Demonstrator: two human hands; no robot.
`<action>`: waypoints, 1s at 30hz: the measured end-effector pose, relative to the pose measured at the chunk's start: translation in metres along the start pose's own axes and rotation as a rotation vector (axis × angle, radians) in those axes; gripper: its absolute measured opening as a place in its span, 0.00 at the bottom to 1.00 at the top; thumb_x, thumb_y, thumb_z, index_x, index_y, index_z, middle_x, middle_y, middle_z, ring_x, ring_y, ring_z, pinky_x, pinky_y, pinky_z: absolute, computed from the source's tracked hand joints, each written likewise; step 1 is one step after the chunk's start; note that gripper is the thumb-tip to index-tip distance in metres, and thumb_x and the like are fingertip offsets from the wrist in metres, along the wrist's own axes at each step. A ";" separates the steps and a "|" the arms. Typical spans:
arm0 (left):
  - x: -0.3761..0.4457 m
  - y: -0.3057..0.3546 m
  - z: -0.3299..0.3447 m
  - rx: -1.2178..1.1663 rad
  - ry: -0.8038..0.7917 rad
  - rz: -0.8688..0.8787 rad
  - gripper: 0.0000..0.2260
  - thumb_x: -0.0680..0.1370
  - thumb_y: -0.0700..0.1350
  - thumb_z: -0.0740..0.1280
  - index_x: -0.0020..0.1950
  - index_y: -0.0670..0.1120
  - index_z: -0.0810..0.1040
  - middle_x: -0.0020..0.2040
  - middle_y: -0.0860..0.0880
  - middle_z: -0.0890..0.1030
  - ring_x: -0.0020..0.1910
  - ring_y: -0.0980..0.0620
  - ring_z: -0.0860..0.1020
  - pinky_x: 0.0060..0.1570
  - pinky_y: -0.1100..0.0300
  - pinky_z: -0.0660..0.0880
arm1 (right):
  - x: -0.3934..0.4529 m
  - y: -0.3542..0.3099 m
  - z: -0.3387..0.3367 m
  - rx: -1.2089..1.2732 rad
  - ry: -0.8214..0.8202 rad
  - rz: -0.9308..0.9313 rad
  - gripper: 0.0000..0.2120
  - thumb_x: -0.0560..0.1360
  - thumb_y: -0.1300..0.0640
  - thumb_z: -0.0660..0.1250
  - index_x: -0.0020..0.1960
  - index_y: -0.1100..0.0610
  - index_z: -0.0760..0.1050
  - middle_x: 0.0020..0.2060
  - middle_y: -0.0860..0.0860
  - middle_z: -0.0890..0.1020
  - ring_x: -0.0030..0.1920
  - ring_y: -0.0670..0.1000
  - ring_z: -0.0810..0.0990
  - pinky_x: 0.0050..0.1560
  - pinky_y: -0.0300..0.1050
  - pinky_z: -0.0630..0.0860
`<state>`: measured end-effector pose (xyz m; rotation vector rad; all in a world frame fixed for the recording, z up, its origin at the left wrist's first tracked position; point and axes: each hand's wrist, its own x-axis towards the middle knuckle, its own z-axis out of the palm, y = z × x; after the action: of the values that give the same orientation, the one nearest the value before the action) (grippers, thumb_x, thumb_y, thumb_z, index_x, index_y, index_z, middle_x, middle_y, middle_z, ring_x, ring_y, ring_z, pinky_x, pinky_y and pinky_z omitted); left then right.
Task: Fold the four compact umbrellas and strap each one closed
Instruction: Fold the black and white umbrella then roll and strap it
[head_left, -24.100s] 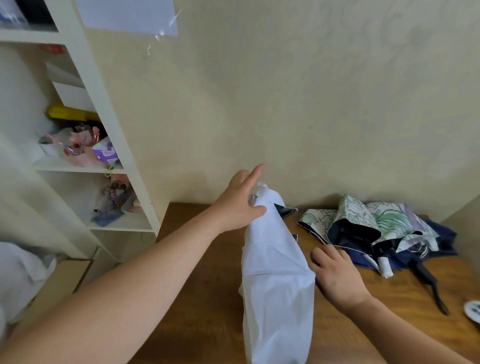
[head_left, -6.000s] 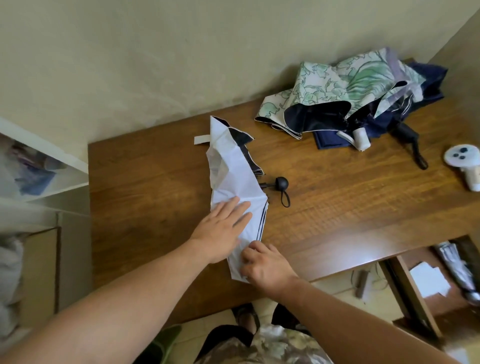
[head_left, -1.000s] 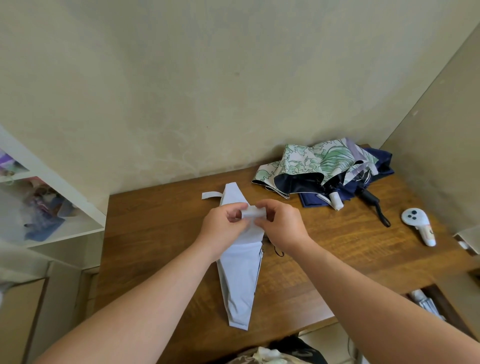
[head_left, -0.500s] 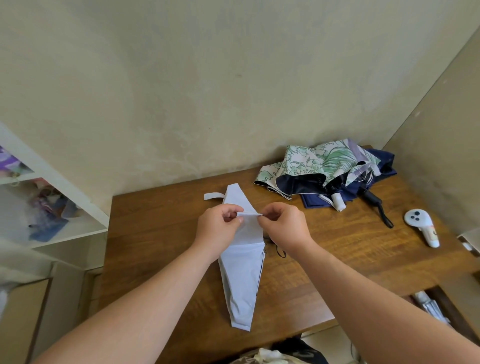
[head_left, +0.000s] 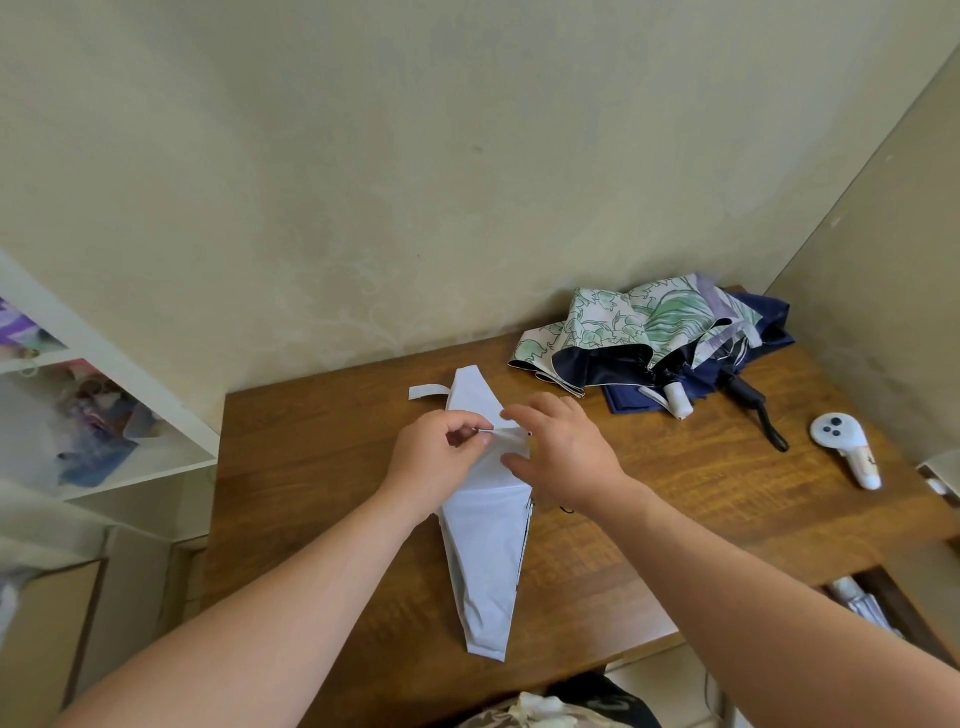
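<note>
- A corner of a lived-in home room: a plain wooden worktop (head_left: 649, 499) pushed against pale walls (head_left: 415, 182) with a faint embossed wallpaper pattern.
- At left, a white open shelf unit (head_left: 130, 374) crammed with colourful household odds and ends, blurred beyond naming.
- On the worktop, everyday belongings: a heap of unfolded umbrellas (head_left: 654, 343), one leaf-printed, one navy, and a white handheld controller (head_left: 844, 447).
- Beneath the worktop's right end, a lower shelf (head_left: 883, 608) holding more clutter; pale floor (head_left: 660, 680) shows below.
</note>
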<state>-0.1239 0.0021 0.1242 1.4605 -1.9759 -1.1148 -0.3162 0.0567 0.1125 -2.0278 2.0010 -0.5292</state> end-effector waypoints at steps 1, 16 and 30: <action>-0.001 0.000 -0.001 0.025 0.003 0.018 0.06 0.81 0.51 0.73 0.57 0.57 0.86 0.52 0.61 0.80 0.50 0.59 0.78 0.47 0.67 0.75 | 0.001 0.001 0.001 -0.023 0.035 -0.026 0.17 0.75 0.48 0.75 0.63 0.49 0.81 0.55 0.48 0.80 0.55 0.55 0.75 0.52 0.55 0.78; -0.032 -0.050 0.021 0.537 -0.209 0.287 0.14 0.78 0.53 0.76 0.63 0.59 0.80 0.63 0.60 0.81 0.62 0.57 0.78 0.67 0.61 0.74 | -0.061 0.005 0.025 0.033 0.027 -0.303 0.05 0.75 0.50 0.77 0.49 0.50 0.85 0.44 0.46 0.82 0.47 0.51 0.77 0.44 0.50 0.79; -0.035 -0.082 0.044 0.997 -0.534 0.388 0.33 0.87 0.48 0.62 0.84 0.66 0.46 0.86 0.54 0.42 0.85 0.45 0.37 0.76 0.50 0.35 | -0.102 0.006 0.078 -0.011 -0.094 -0.368 0.05 0.74 0.49 0.72 0.41 0.49 0.81 0.46 0.46 0.75 0.49 0.54 0.74 0.39 0.52 0.75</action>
<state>-0.0970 0.0408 0.0360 1.0900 -3.2970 -0.3195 -0.2882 0.1517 0.0311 -2.3940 1.5868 -0.4810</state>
